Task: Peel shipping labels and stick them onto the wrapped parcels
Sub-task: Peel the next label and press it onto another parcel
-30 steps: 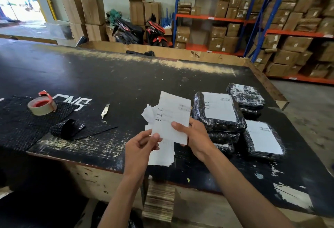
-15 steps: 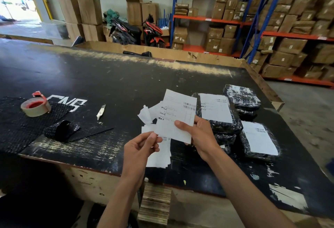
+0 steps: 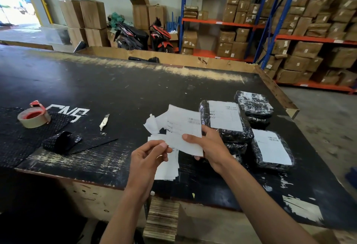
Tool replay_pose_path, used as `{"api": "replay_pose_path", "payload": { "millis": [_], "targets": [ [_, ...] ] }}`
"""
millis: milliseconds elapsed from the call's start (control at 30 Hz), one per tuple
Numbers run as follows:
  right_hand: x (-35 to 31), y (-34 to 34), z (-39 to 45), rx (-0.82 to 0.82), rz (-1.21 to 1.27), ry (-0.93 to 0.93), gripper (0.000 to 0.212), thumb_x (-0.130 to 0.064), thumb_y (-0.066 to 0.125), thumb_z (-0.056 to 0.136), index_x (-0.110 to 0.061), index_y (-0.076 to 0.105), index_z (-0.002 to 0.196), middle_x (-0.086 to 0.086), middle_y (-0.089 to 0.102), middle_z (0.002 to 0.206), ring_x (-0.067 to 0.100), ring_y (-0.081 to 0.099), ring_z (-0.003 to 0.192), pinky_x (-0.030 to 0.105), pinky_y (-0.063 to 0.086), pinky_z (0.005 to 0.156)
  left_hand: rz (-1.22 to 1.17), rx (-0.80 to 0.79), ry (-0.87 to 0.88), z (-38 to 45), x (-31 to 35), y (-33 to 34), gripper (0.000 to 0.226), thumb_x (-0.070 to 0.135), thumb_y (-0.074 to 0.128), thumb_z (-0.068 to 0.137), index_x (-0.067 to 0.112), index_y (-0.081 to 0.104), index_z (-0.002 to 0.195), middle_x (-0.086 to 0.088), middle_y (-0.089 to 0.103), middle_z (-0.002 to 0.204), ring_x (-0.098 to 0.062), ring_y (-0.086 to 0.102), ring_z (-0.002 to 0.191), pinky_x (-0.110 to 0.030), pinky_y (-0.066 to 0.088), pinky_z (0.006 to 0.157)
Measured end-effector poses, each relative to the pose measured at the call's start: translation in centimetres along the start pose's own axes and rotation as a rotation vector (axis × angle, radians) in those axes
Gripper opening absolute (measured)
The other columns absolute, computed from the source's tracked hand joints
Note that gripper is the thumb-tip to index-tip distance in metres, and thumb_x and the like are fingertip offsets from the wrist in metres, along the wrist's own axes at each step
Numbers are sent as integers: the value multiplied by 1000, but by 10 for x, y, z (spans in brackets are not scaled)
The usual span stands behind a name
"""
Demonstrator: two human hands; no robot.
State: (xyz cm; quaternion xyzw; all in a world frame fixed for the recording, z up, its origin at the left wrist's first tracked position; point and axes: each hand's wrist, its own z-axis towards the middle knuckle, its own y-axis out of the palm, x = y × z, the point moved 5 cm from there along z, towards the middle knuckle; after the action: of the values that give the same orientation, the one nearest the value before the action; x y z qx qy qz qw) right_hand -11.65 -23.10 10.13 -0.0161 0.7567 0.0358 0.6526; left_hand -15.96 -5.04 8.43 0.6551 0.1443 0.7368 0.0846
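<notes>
Black table (image 3: 116, 93) has three labelled parcels (image 3: 225, 121), right hand (image 3: 207, 144) gripping next label (image 3: 183, 129), left hand (image 3: 147, 155) pinching its corner, backing not yet off.

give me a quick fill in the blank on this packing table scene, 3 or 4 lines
1. The right hand holds a white shipping ____.
2. The tape roll has a ____ core.
3. The wrapped parcels lie to the ____ of both hands.
4. The left hand pinches the label at its lower ____ corner.

Missing words: label; red; right; left
</notes>
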Motion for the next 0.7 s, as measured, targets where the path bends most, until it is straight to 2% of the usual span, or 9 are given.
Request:
{"api": "replay_pose_path", "payload": {
  "millis": [67, 133, 200, 233, 300, 367, 467, 567, 700],
  "targets": [
    [2, 0, -4, 8, -64, 42, 71, -19, 85, 78, -19, 44, 135, 4, 75, 103, 16, 71, 71, 27, 47, 45, -14, -8, 15, -2, 2, 3, 10, 16, 70, 87, 8, 76, 86, -14, 71, 80, -24, 58, 75, -35, 52, 75],
    [1, 4, -9, -21, -167, 33, 84, -23, 85, 77, -32, 33, 143, -3, 68, 114, 14, 69, 92, 25, 54, 61, -2, -9, 41, -4, 4, 5, 14, 22, 70, 84, 10, 77, 86, -15, 72, 80, -24, 60, 76, -34, 53, 75],
    [0, 9, -13, -69, -340, -28, 73, -30, 84, 78, -35, 44, 140, -4, 49, 130, 15, 55, 114, 26, 49, 88, 30, -1, 77, -5, 5, 6, 13, 22, 70, 85, 11, 77, 86, -14, 73, 80, -25, 61, 76, -33, 54, 74],
    [-3, 13, -16, -96, -393, -63, 60, -31, 82, 81, -36, 54, 134, -4, 44, 133, 14, 49, 118, 25, 44, 95, 54, 9, 97, -5, 5, 7, 12, 18, 69, 88, 9, 77, 87, -13, 73, 80, -24, 61, 75, -33, 54, 73],
    [-7, 18, -21, -180, -357, -135, 33, -30, 76, 87, -34, 69, 119, 2, 58, 127, 14, 56, 114, 28, 46, 98, 110, 30, 132, -6, 6, 8, 13, 11, 64, 92, 5, 76, 90, -10, 74, 77, -18, 63, 72, -30, 54, 72],
    [-11, 22, -26, -244, -217, -191, 20, -23, 69, 93, -20, 75, 112, 13, 74, 110, 21, 67, 101, 40, 51, 97, 155, 38, 166, -8, 9, 10, 15, 10, 63, 91, 4, 76, 90, -6, 73, 73, -11, 64, 69, -24, 54, 69],
    [-16, 23, -31, -289, -137, -244, 20, -14, 66, 95, -5, 74, 111, 22, 75, 104, 27, 70, 95, 51, 52, 98, 206, 33, 206, -11, 16, 11, 17, 21, 66, 86, 9, 77, 89, -7, 74, 73, -14, 65, 68, -23, 54, 67],
    [-20, 26, -33, -326, -166, -295, 18, -12, 68, 92, -3, 76, 106, 24, 75, 102, 40, 70, 100, 59, 48, 101, 273, 26, 253, -12, 22, 9, 14, 22, 68, 85, 13, 77, 86, -6, 74, 71, -15, 65, 65, -22, 55, 67],
    [-28, 27, -34, -352, -214, -330, 14, -9, 67, 93, -2, 77, 101, 23, 76, 98, 32, 71, 91, 53, 51, 95, 342, 16, 292, -14, 29, 8, 9, 14, 68, 88, 11, 76, 85, -4, 74, 71, -10, 67, 64, -17, 53, 65]
  ]
}}
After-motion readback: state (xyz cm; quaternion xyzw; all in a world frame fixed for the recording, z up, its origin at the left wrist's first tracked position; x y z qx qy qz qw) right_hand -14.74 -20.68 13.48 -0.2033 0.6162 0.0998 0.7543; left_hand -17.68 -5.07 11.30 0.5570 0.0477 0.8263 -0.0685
